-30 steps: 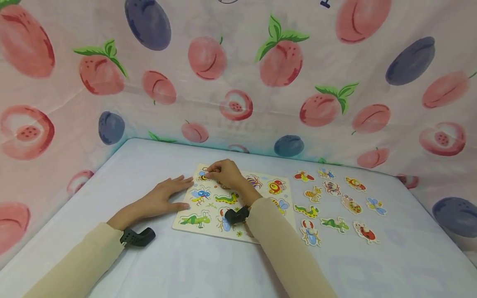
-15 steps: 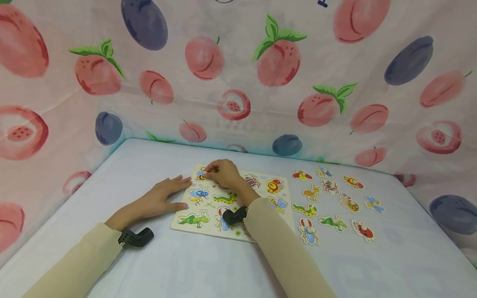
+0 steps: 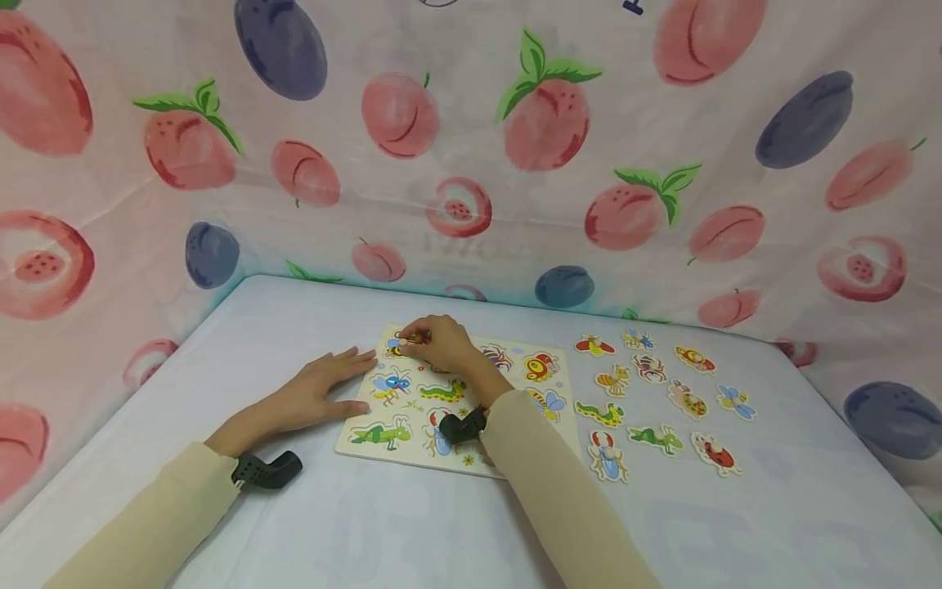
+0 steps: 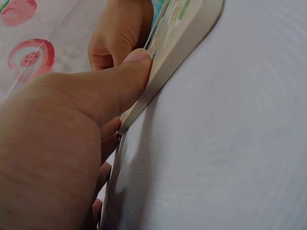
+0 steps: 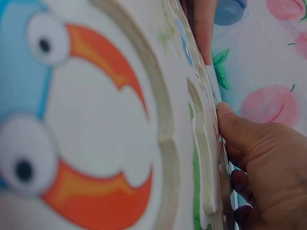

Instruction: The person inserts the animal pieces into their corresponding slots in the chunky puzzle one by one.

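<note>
A wooden insect puzzle board (image 3: pixel 346 448) lies on the white table, its cut-outs printed with matching insects. My right hand (image 3: pixel 440 342) is over the board's far left corner, thumb and bent index finger pinching a bee puzzle piece (image 3: pixel 394 347) at the corner cut-out. The hand hides part of that piece and the top-row cut-out beside it. My left hand (image 3: pixel 312 393) lies along the board's left edge, fingers stretched out. In the left wrist view, its thumb (image 4: pixel 136 56) rests against the edge of the board.
Right of the board lie several loose insect pieces, among them a beetle (image 3: pixel 607 456), a ladybird (image 3: pixel 715 453), a grasshopper (image 3: pixel 655 439) and a caterpillar (image 3: pixel 599 413). A peach-print cloth (image 3: pixel 456 254) stands behind the table. Dark wrist cameras sit on both wrists.
My right fingers have shifted slightly at the bee piece in the same corner. The left hand stays at the board's edge; the whole view has drifted slightly.
</note>
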Action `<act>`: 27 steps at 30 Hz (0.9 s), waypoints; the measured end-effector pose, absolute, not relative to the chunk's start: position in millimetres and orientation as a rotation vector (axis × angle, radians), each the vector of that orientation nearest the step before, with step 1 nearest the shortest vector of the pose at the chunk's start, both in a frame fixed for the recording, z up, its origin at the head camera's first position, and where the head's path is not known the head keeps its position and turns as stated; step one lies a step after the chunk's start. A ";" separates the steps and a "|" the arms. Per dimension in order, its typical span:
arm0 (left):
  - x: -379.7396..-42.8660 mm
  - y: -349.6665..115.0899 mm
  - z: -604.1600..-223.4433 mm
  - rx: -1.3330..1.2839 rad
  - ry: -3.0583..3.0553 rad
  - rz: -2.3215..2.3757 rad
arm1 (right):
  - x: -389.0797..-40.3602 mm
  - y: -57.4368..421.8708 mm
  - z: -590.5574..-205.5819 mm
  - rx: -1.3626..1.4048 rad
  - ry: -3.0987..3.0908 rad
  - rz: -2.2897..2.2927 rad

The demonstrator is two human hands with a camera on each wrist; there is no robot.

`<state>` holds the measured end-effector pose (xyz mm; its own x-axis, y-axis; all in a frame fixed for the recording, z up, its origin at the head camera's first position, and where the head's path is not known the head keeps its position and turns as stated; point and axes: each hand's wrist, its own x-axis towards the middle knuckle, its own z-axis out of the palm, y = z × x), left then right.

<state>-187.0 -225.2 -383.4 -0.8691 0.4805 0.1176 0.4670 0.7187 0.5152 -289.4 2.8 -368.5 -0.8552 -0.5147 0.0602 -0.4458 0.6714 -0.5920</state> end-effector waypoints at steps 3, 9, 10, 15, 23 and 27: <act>-187.4 -225.3 -384.3 0.789 2.886 0.851 | -289.0 2.7 -368.5 -0.783 2.770 -0.928; -186.5 -224.9 -384.3 0.795 2.889 0.854 | -289.8 2.7 -368.7 -0.792 2.777 -0.903; -186.1 -224.9 -384.0 0.794 2.889 0.858 | -290.0 2.7 -368.8 -0.794 2.777 -0.892; -185.2 -224.8 -382.8 0.790 2.884 0.867 | -291.3 4.4 -366.2 -0.791 2.756 -0.849; -186.2 -223.4 -383.5 0.802 2.891 0.857 | -290.1 7.9 -363.7 -0.807 2.743 -0.828; -185.5 -223.2 -384.2 0.795 2.896 0.851 | -286.7 9.8 -363.7 -0.842 2.779 -0.809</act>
<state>-185.5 -223.2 -384.2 -0.8701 0.4782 0.1198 0.4670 0.7217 0.5109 -286.7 9.8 -363.7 -0.8365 -0.5470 0.0326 -0.4789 0.7010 -0.5285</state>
